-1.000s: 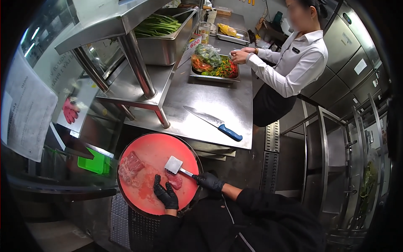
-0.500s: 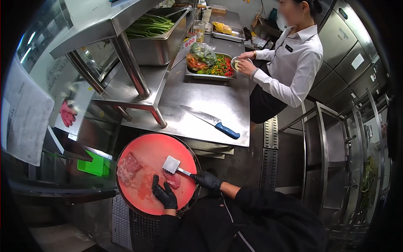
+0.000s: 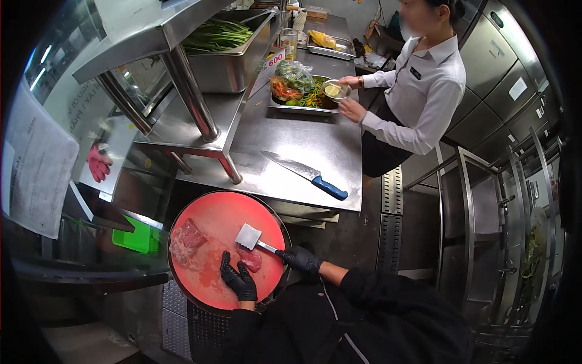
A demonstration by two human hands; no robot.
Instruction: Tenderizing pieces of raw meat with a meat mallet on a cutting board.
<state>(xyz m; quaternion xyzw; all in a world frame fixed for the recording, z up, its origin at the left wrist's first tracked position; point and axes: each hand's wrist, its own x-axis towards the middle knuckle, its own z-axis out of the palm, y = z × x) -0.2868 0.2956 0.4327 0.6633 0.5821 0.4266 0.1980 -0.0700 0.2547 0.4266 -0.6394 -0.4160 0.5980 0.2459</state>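
Note:
Gloved in black, my right hand grips the dark handle of a meat mallet. Its square silver head hangs at or just above a small piece of red meat; I cannot tell whether they touch. My left hand, also in a black glove, lies beside that piece with thumb and fingers apart, holding nothing. Both are over a round red cutting board, wet with meat juice. A larger chunk of raw meat sits at the board's left side.
A blue-handled knife lies on the steel table beyond the board. Behind it stands a tray of peppers and bagged vegetables. A person in a white shirt holds a small bowl there. A green bin is at left.
The person in the white shirt has moved the small bowl left over the vegetable tray, one hand now apart from it. My hands and the mallet have hardly moved.

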